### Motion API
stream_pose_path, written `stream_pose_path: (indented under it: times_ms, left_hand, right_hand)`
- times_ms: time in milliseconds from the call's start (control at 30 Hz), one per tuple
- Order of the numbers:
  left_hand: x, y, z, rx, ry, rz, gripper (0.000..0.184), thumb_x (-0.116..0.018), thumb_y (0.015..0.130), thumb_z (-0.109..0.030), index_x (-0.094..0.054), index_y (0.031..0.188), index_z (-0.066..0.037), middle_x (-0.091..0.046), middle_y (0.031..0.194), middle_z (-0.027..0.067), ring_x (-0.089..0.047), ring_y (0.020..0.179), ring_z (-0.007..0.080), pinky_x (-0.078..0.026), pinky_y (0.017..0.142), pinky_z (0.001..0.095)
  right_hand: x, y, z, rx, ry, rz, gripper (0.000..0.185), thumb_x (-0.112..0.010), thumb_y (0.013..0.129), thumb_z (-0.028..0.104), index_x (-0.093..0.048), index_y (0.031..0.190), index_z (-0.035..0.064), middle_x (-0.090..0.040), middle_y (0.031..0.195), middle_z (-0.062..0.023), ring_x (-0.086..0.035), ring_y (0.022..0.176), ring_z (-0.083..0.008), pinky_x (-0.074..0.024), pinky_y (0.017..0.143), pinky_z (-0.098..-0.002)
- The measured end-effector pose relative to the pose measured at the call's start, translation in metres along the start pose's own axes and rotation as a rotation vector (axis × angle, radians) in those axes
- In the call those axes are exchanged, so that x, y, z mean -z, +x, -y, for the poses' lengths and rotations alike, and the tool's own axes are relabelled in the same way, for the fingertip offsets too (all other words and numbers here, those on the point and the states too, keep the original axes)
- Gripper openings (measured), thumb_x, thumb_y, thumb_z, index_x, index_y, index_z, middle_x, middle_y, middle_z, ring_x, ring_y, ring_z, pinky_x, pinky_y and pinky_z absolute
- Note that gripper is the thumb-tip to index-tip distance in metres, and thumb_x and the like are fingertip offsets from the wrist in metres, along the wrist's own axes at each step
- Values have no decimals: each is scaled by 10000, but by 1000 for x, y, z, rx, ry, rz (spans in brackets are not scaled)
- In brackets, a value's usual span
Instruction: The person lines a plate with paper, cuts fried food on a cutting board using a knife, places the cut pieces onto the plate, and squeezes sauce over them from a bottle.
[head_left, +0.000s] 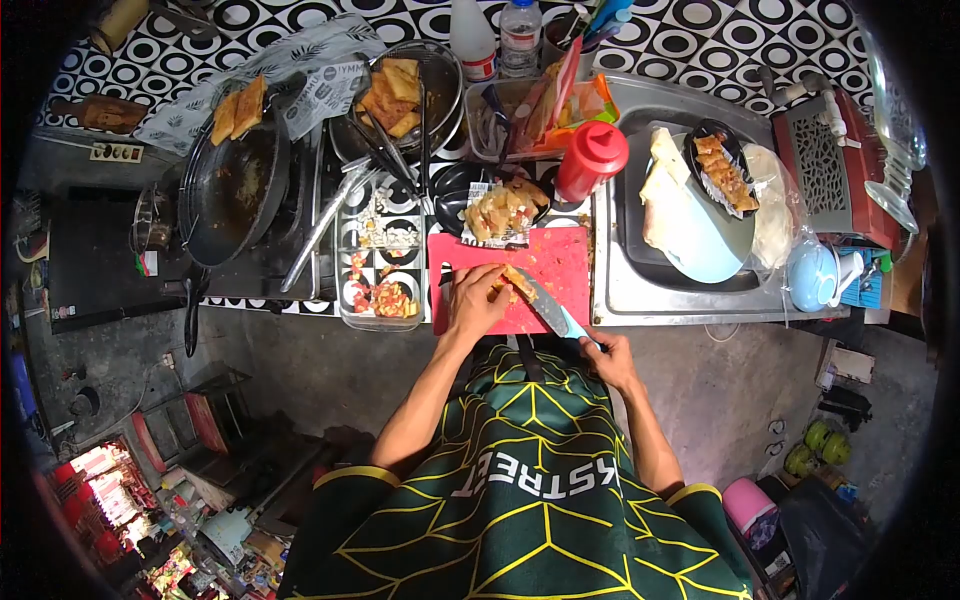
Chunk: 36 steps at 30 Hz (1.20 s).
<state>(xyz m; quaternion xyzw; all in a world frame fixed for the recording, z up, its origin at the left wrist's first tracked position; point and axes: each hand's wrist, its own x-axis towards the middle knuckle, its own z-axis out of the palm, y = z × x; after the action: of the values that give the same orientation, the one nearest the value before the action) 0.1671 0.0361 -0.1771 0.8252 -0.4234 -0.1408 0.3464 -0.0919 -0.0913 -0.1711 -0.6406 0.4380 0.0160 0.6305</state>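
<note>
1. Light's decent over the counter (265, 305), though we can't pin down its source; the floor (700, 400) below its front edge is way dimmer.
2. Past the counter's left end it gets pretty murky, and down in that lower corner we've got a blown-out bright patch (115, 490).
3. Glare-wise, we see shine along the metal sink's rim (630, 305) near the front edge, plus highlights on the plastic bag (775, 205) and red bottle (592, 162).
4. Mid-counter, the knife (553, 312) looks reasonably sharp to us; small lettering towards the back is mushy.
5. Heavy fisheye: outer stuff bends, corners go black.
</note>
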Motion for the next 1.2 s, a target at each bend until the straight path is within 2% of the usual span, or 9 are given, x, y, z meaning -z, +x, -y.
stream_pose_path:
  times_ms: [100, 300, 400, 533, 667, 833, 967, 1067, 1200]
  left_hand:
    - [3, 0, 2, -9, 3, -12, 341, -733, 775, -165, -690, 1088, -36, -669, 1101, 117, -590, 1002, 304, -467, 900, 383]
    - [10, -1, 4, -22, 3, -46, 323, -730, 779, -153, -689, 1075, -30, -671, 1082, 125, -604, 972, 308, -466, 880, 382]
    - [16, 0, 5, -3, -9, -74, 308, -724, 788, -146, -688, 1068, -25, -673, 1068, 128, -612, 950, 311, -470, 869, 382]
    - [24, 3, 5, 44, -47, -141, 280, -714, 804, -135, -686, 1057, -17, -674, 1056, 134, -618, 937, 314, -477, 856, 385]
    - [35, 11, 10, 54, -132, -223, 262, -698, 815, -98, -683, 1061, -10, -673, 1050, 142, -641, 963, 299, -502, 843, 364]
    - [41, 20, 23, 15, -130, -271, 286, -706, 810, -90, -677, 1084, -12, -677, 1046, 136, -669, 863, 251, -530, 754, 322]
    - [42, 24, 36, 27, -162, -249, 290, -705, 826, -121, -675, 1097, -20, -678, 1049, 126, -665, 806, 214, -536, 673, 305]
    - [45, 27, 39, 49, -181, -228, 297, -705, 830, -130, -673, 1106, -24, -677, 1051, 123, -660, 795, 213, -535, 669, 301]
    - [44, 30, 43, 12, -184, -215, 302, -708, 831, -136, -669, 1106, -19, -675, 1038, 123, -657, 789, 208, -533, 665, 301]
  right_hand:
    - [4, 0, -3, -82, -23, 30, 312, -642, 914, 219, -678, 1165, 37, -641, 673, -11, -524, 598, -69, -448, 545, -277]
    - [4, -5, -3, -40, -9, 28, 321, -645, 911, 219, -671, 1189, 60, -624, 654, 1, -481, 582, -53, -419, 522, -265]
    - [6, -10, 9, -87, -17, 30, 338, -648, 910, 217, -659, 1205, 51, -625, 658, 0, -477, 572, -48, -416, 515, -261]
    - [4, -10, 25, -21, 36, -2, 336, -647, 915, 214, -659, 1199, 36, -620, 652, 5, -465, 534, -42, -403, 489, -253]
    - [-10, 2, 58, -11, 76, -39, 326, -642, 921, 206, -662, 1199, 35, -597, 643, 26, -450, 510, -38, -385, 467, -240]
    - [-45, 29, 79, 88, 126, -76, 318, -636, 924, 182, -659, 1209, 42, -534, 632, 49, -427, 478, -46, -371, 441, -244]
    - [-70, 38, 85, 92, 138, -146, 300, -630, 923, 174, -667, 1190, 42, -520, 628, 62, -425, 510, -40, -377, 456, -247]
    - [-76, 41, 87, 126, 123, -186, 297, -629, 922, 172, -668, 1183, 35, -517, 629, 64, -432, 538, -37, -388, 477, -247]
    - [-71, 43, 83, 133, 105, -213, 252, -586, 959, 136, -670, 1169, 24, -510, 622, 62, -417, 507, -27, -352, 435, -219]
